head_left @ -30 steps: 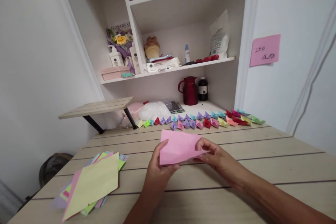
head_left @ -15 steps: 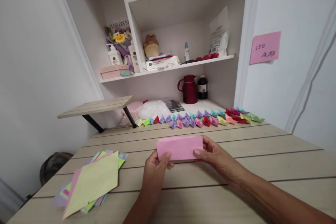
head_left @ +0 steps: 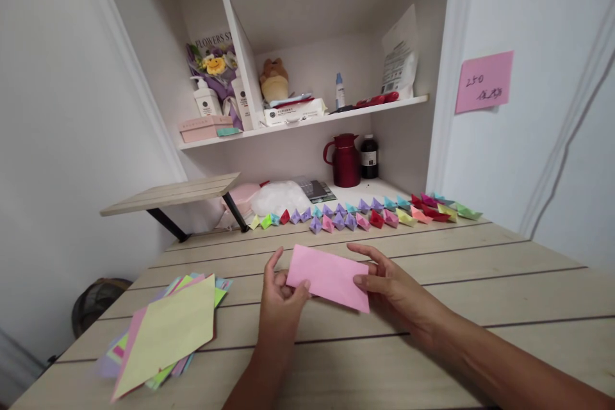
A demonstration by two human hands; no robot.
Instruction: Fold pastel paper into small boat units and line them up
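Both hands hold a folded pink sheet of paper (head_left: 331, 277) above the table, its right end tilted lower than its left. My left hand (head_left: 281, 304) grips the left end, thumb on the near face and index finger raised off the paper. At the right end, my right hand (head_left: 391, 285) pinches the sheet with its thumb in front; its index finger points out above the top edge. The fingers behind the paper are partly hidden. To the left of my hands lies a fanned stack of coloured paper sheets (head_left: 175, 327), a pale yellow one on top.
Small folded paper boats (head_left: 350, 220) in many colours stand in two rows along the table's back. A small wooden stand (head_left: 173, 195) is at the back left. Behind are white shelves (head_left: 307, 122) with a red jug (head_left: 346, 163) and a dark bottle (head_left: 369, 159).
The pink paper has turned from level to sloping down at the right. Both index fingers have lifted away from it. The view has shifted slightly.
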